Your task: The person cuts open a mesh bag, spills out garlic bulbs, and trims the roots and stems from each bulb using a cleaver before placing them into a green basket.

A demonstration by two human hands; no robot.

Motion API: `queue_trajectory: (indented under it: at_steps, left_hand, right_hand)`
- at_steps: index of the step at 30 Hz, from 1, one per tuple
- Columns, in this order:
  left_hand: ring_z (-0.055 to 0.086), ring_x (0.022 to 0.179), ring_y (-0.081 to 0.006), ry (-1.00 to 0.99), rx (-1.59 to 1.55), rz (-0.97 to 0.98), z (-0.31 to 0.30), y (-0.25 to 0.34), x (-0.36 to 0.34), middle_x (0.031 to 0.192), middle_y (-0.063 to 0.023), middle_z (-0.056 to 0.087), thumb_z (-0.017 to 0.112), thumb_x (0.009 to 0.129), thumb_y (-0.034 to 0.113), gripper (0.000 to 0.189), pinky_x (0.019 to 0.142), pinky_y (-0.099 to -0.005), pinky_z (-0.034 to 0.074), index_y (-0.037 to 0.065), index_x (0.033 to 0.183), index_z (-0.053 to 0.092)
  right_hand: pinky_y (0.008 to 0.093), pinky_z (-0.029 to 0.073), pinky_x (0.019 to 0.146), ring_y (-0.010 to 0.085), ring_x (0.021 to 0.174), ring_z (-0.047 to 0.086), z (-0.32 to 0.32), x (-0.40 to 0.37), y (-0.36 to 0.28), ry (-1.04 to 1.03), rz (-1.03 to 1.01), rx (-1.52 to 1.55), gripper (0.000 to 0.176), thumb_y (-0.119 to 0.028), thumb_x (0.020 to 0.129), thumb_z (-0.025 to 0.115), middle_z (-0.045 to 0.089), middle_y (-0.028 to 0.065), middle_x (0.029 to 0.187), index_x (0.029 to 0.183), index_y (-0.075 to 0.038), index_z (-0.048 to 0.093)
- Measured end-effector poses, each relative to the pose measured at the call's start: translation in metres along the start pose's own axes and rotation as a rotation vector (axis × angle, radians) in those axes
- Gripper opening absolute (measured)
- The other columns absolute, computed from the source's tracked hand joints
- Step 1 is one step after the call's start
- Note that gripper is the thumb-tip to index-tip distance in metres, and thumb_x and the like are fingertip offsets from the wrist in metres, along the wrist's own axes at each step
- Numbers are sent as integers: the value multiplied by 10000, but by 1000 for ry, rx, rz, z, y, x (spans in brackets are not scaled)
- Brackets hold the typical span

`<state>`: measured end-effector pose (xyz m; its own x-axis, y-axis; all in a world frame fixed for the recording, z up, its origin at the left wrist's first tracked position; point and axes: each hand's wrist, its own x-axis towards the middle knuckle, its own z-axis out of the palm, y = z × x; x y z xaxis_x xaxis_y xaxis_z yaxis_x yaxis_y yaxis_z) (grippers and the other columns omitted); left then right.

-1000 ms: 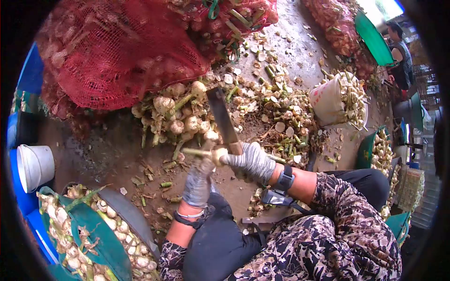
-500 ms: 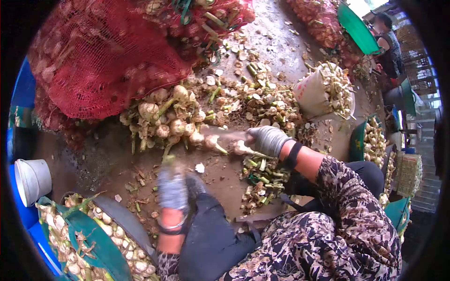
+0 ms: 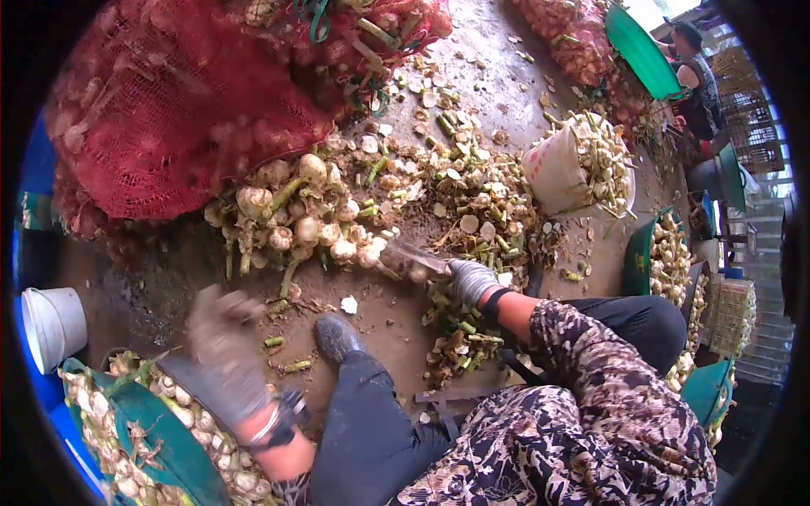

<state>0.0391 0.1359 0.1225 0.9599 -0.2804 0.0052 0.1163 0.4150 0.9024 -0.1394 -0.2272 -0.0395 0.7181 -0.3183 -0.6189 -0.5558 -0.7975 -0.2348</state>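
My right hand [image 3: 472,282], in a grey-white glove, is closed on a knife [image 3: 419,255]. Its blade points left, close to the garlic bulbs [image 3: 308,229] heaped at the mouth of a red net sack [image 3: 186,126]. A garlic bulb [image 3: 418,271] lies just under the blade, partly hidden by it. My left hand [image 3: 224,341], also gloved, is smeared by motion near the rim of a basket of trimmed garlic [image 3: 198,434]; I cannot tell whether it holds anything. Cut stems and root discs [image 3: 481,198] lie strewn beyond the knife.
A white bucket [image 3: 553,177] heaped with garlic stems lies tilted beyond my right hand. Green baskets of garlic [image 3: 639,261] stand at the right. An empty white bucket [image 3: 55,325] is at the left. A person [image 3: 699,80] works at the far right beside a green tub [image 3: 643,55].
My left hand has swung left from in front of my boot toward the basket of trimmed garlic. My right hand and the knife have shifted slightly left and down.
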Motion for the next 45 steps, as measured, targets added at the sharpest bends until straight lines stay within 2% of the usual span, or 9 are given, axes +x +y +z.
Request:
queue_trajectory:
  at_steps: [4, 7, 8, 14, 18, 19, 22, 39, 45]
  left_hand:
    - [618, 985, -261, 85, -357, -539, 16, -122, -12, 1114, -130, 630, 529, 992, 284, 409, 850, -360, 517, 63, 1335, 492]
    - [605, 1068, -257, -113, 335, -576, 31, -158, -19, 1193, -123, 619, 503, 1004, 301, 395, 901, -358, 502, 59, 1316, 508]
    - [589, 1076, -221, -315, 583, -262, 24, -178, -18, 1189, -96, 615, 522, 999, 321, 404, 912, -339, 486, 48, 1296, 519]
    - [570, 1074, -150, -295, 178, -425, 64, -106, -7, 1143, -41, 628, 645, 938, 308, 422, 923, -331, 471, 34, 1248, 562]
    - [584, 1051, -146, -291, -41, -544, 46, -104, -8, 1116, -46, 635, 683, 911, 309, 446, 906, -343, 493, 52, 1256, 567]
    - [653, 844, -184, -235, 344, -445, 48, -102, -11, 1037, -41, 653, 695, 869, 178, 341, 669, -356, 546, 56, 1171, 596]
    - [612, 987, -207, -388, 711, -46, 40, -105, -11, 1137, -64, 619, 675, 899, 232, 414, 824, -366, 510, 58, 1252, 548]
    - [628, 1003, -176, -489, 776, -117, 3, -101, -37, 1140, -75, 641, 638, 902, 154, 355, 871, -321, 516, 81, 1244, 580]
    - [634, 1009, -165, -731, 1243, 292, 20, -92, -32, 1142, -79, 649, 625, 903, 127, 343, 888, -305, 518, 89, 1242, 591]
  right_hand:
    - [429, 509, 757, 372, 861, 640, -22, -12, -40, 108, -165, 455, 413, -321, 772, 780, 672, 177, 911, 1042, -67, 599]
    - [399, 513, 743, 340, 817, 638, -27, -20, -89, 167, -283, 640, 435, -372, 779, 788, 664, 153, 878, 1015, -58, 600]
    - [392, 513, 743, 333, 812, 640, -30, -26, -105, 154, -280, 646, 432, -377, 785, 786, 664, 150, 876, 1009, -57, 602]
    - [376, 515, 793, 300, 898, 667, -50, -52, -132, 33, -383, 882, 420, -276, 814, 769, 683, 150, 959, 1140, -63, 609]
    - [410, 528, 757, 353, 869, 663, -101, -64, -118, 153, -421, 391, 359, -238, 828, 704, 670, 163, 940, 1139, -84, 614]
    - [423, 528, 730, 357, 842, 661, -100, -60, -109, 217, -539, 337, 296, -204, 817, 680, 661, 151, 890, 1087, -97, 618]
    - [431, 525, 695, 352, 816, 657, -128, -66, -117, 161, -702, 157, 238, -166, 788, 662, 641, 139, 836, 1011, -106, 603]
    - [468, 489, 567, 354, 704, 654, -138, -86, -146, 22, -749, -86, 110, -177, 807, 600, 608, 129, 716, 895, -120, 566]
    - [472, 498, 581, 345, 722, 662, -121, -65, -129, 28, -723, -127, 130, -147, 789, 593, 622, 129, 731, 913, -116, 571]
